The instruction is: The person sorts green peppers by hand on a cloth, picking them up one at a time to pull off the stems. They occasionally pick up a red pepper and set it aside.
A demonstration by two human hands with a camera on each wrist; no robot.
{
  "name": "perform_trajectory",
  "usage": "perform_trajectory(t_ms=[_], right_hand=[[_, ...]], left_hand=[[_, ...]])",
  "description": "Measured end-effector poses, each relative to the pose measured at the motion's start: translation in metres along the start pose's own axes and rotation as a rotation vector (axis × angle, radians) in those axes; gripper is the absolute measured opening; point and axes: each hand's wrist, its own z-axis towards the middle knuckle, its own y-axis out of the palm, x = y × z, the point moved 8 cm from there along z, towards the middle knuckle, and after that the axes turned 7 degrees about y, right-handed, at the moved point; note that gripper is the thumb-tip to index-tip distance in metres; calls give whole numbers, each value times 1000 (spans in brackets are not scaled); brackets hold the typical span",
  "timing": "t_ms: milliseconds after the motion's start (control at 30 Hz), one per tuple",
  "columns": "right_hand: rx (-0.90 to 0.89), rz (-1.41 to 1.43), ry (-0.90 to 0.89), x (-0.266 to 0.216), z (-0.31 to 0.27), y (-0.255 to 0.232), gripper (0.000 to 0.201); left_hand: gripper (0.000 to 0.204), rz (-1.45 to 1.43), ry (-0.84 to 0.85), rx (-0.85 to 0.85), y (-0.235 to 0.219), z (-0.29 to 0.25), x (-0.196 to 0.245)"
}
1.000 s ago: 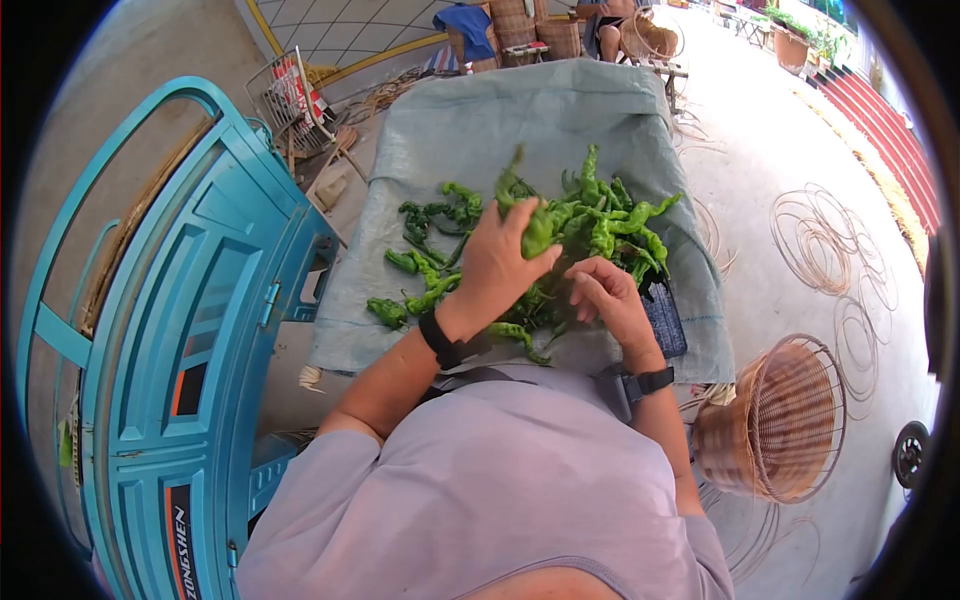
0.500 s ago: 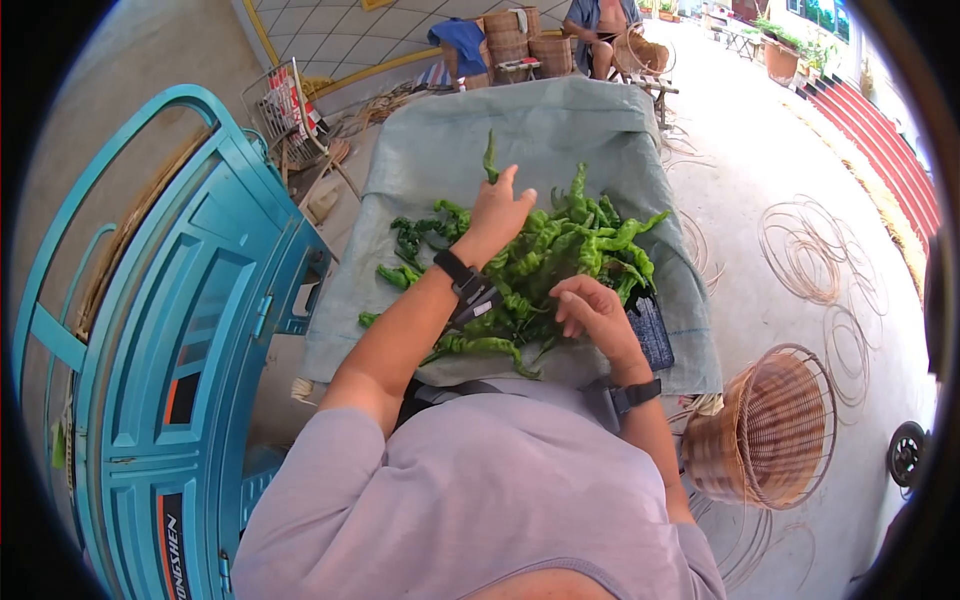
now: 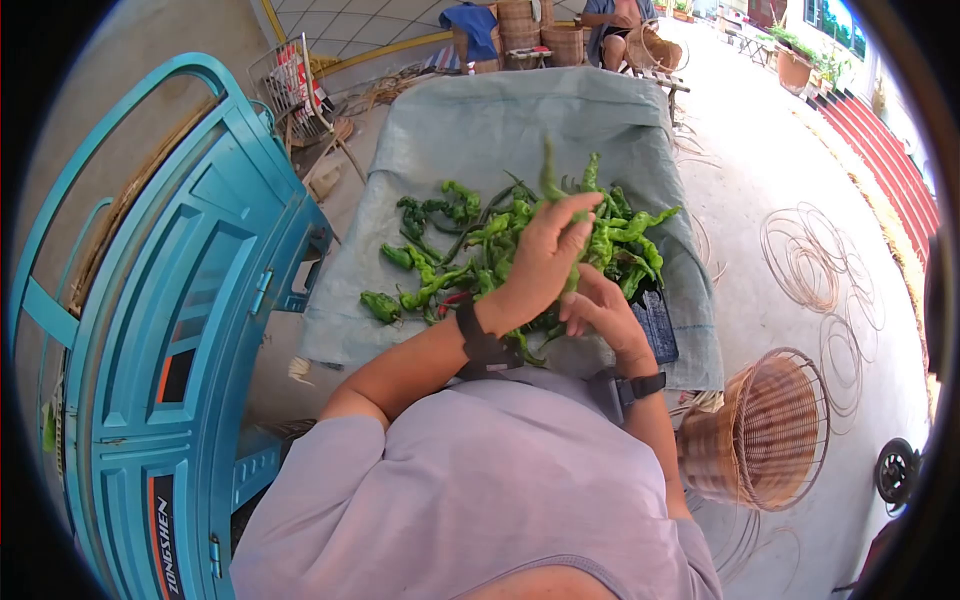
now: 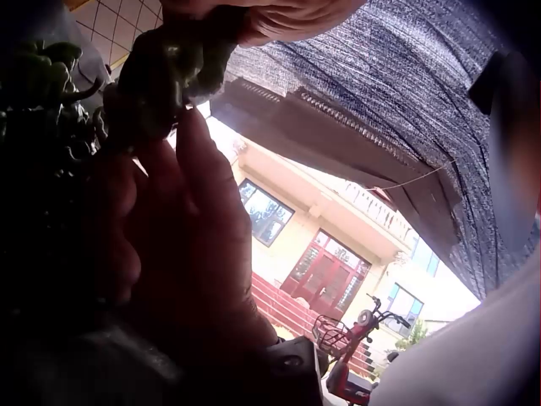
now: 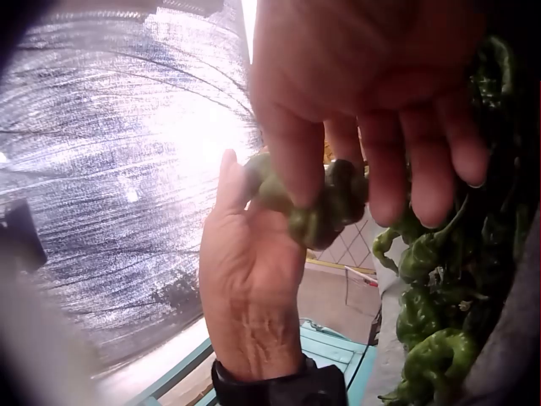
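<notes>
My left hand [image 3: 545, 255] is raised over a pile of green peppers [image 3: 490, 230], its fingers bent round a green pepper [image 3: 548, 170] that sticks up blurred past them. Close beside it, my right hand [image 3: 608, 315] is held lower, near the pile's front. In the right wrist view, a twisted green pepper [image 5: 317, 228] sits between the two hands, with the right thumb and forefinger pinching it and the left palm behind. The left wrist view shows a dark pepper [image 4: 169, 76] gripped from above, the right fingertips touching its underside. One red pepper [image 3: 452, 300] lies near the left wrist.
The peppers lie on a pale green woven sheet [image 3: 350, 320]. A dark blue speckled object [image 3: 655, 325] is by its right front. Left stands a turquoise vehicle panel [image 3: 150, 300]; right, a wicker basket [image 3: 760, 430] and coiled strips [image 3: 805, 255]. A seated person [image 3: 615, 30] is behind.
My left hand first went out to the far left with a pepper, then came back right and nearer, beside the right hand. The right hand has barely moved.
</notes>
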Motion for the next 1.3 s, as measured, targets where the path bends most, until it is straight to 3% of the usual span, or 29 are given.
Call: perform_trajectory(t_ms=[100,200,300,333,567,667,767,800,933,1033,1133,1233,1300], right_hand=[[-74,-89,48,8,3,7,36],[33,2,-43,0,0,1,28],[72,91,-197,-5,0,-12,25],[129,115,-252,0,1,-20,22],[220,-8,-222,1,3,-21,23],[239,95,-282,-19,-4,-18,33],[274,229,-320,-23,-9,-29,24],[270,222,-316,-22,-9,-29,23],[244,180,-294,-22,-9,-24,22],[229,158,-278,-21,-9,-23,22],[214,150,-275,-22,-9,-21,23],[190,142,-266,-21,-8,-19,24],[184,133,-257,-22,-7,-19,25]], left_hand=[[36,78,56,-68,13,-6,8],[46,172,144,-94,14,-4,22],[51,106,-13,-158,14,-11,16],[55,159,37,-215,18,-16,6],[49,306,-118,-201,7,-28,-5],[48,311,-73,-18,-6,-19,-10],[48,286,-100,-29,-21,2,-29],[48,397,-28,8,-28,9,-30],[49,548,-127,5,-67,28,-45],[47,522,-332,24,-113,35,-74],[49,648,-530,-86,-155,33,-128],[63,850,-819,-476,-164,19,-177],[74,1050,-708,-598,-164,11,-212]])
